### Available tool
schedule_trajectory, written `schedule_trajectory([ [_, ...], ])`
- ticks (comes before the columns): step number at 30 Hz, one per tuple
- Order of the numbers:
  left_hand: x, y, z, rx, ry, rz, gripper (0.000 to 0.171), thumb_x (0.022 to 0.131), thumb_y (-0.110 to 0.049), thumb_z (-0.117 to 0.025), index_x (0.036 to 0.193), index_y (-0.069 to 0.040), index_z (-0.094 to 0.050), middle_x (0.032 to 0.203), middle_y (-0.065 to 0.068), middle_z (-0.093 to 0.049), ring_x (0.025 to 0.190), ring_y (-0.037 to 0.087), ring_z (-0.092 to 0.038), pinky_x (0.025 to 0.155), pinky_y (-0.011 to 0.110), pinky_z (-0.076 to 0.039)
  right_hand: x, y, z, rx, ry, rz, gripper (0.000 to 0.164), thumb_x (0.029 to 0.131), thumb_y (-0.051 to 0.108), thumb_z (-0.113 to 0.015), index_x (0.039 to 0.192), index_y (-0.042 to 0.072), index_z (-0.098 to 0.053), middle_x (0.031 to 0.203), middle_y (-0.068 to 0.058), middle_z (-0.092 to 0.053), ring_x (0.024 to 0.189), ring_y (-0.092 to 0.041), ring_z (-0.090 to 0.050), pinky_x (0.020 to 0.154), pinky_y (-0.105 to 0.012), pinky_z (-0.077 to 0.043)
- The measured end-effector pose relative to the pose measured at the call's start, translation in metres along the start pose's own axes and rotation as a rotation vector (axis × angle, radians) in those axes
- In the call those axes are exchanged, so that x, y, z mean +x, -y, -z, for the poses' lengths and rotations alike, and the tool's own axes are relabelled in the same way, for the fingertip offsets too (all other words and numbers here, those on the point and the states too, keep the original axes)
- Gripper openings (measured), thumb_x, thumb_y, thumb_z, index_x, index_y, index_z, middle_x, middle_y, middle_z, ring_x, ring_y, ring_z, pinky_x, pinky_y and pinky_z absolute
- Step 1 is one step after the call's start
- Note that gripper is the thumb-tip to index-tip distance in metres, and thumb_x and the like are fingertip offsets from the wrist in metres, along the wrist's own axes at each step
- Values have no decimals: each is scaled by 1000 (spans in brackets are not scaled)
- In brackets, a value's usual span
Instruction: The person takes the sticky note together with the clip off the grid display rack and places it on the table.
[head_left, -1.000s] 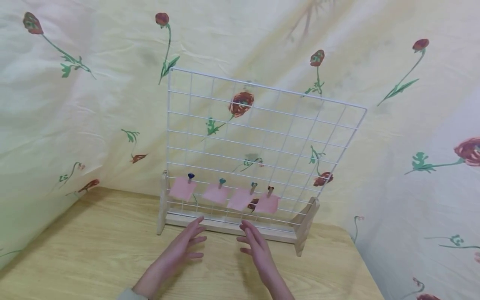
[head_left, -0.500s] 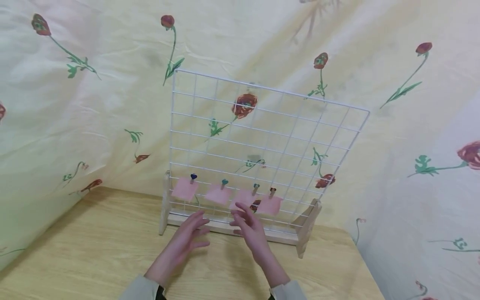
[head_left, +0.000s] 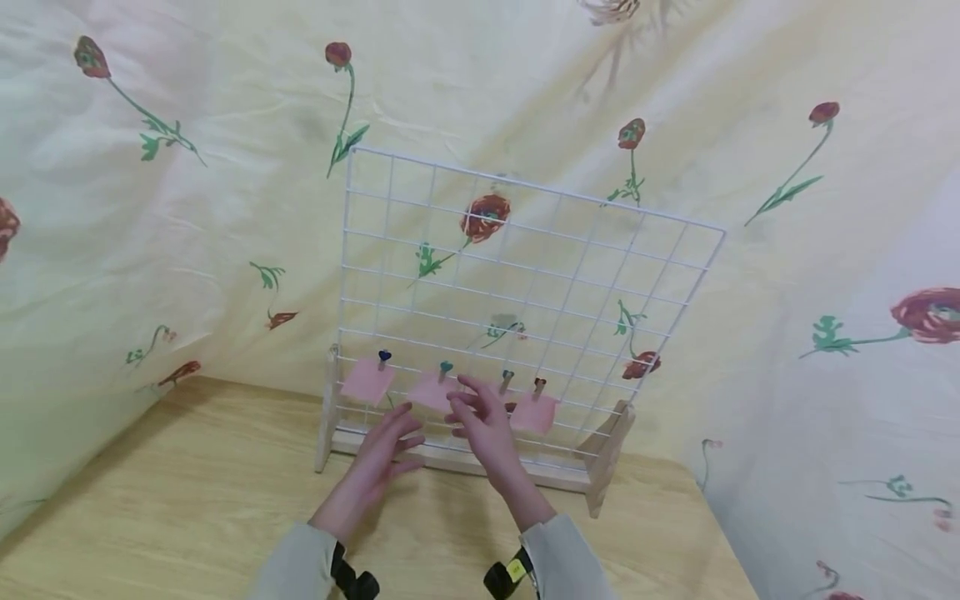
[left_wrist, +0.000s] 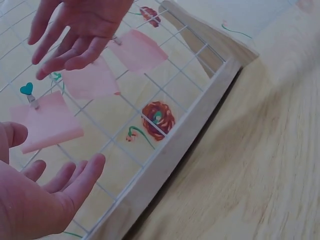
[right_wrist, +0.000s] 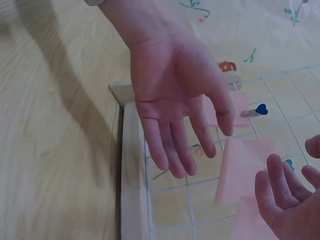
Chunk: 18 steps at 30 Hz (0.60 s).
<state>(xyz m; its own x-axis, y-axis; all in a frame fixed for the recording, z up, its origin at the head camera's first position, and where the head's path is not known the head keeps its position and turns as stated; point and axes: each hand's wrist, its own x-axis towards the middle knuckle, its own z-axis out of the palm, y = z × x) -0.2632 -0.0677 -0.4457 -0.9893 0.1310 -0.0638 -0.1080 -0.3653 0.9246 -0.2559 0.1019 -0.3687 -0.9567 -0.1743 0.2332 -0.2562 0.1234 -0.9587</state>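
Pink notes (head_left: pixel 368 382) are clipped along the wire grid's (head_left: pixel 535 268) lower rows by heart-topped clips (head_left: pixel 385 357). Left hand (head_left: pixel 382 452) and right hand (head_left: pixel 489 435) are held before them, fingers loosely bent, spread apart; the third note is mostly hidden.

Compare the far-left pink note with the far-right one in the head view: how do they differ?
The far-left note hangs from a dark blue heart clip; the far-right note hangs from a reddish clip. The far-left note is close to the left wooden upright, while the far-right note has a clear gap before the right wooden upright. Both are pink and clipped to the white wire grid.
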Motion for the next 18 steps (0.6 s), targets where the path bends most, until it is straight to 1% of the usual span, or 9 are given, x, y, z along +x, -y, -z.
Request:
schedule_trajectory([
  [3,5,-3,0,1,-36,7,56,101,-27,-47,150,-10,-28,143,25,-41,127,41,-45,89,42,-55,11,5,-3,-14,-9,-5,46,98,18,-57,141,8,-44,127,-20,-59,97,-35,-65,82,-42,-57],
  [6,8,-4,-2,0,-53,-3,55,101,-26,-47,149,-7,-28,142,26,-42,125,41,-46,88,40,-55,20,8,-5,-42,-10,-11,49,97,19,-58,142,9,-43,125,-19,-61,95,-33,-66,80,-41,-58],
  [11,12,-5,-5,-3,-65,-21,56,102,-24,-46,150,-4,-25,141,28,-42,125,42,-46,90,42,-54,32,7,-7,-90,9,-22,55,96,19,-59,146,8,-39,120,-20,-64,89,-28,-68,80,-44,-58],
  [13,13,-4,-7,-2,-67,-18,56,102,-23,-46,150,-3,-24,141,28,-42,124,42,-47,90,42,-55,35,6,-8,-113,15,-30,56,96,18,-58,147,8,-37,116,-20,-66,87,-27,-69,78,-43,-58],
  [15,14,-4,-8,-4,-70,-13,57,102,-23,-46,150,-2,-24,140,28,-43,121,40,-50,88,41,-55,37,4,-8,-135,12,-39,55,97,15,-57,147,7,-36,113,-19,-67,85,-25,-69,77,-41,-58],
  [18,15,-5,-11,-9,-86,-8,54,102,-25,-47,148,-3,-30,139,26,-44,116,35,-54,87,38,-56,41,4,-8,-157,7,-47,54,97,14,-56,147,6,-37,108,-18,-69,83,-24,-69,75,-39,-58],
])
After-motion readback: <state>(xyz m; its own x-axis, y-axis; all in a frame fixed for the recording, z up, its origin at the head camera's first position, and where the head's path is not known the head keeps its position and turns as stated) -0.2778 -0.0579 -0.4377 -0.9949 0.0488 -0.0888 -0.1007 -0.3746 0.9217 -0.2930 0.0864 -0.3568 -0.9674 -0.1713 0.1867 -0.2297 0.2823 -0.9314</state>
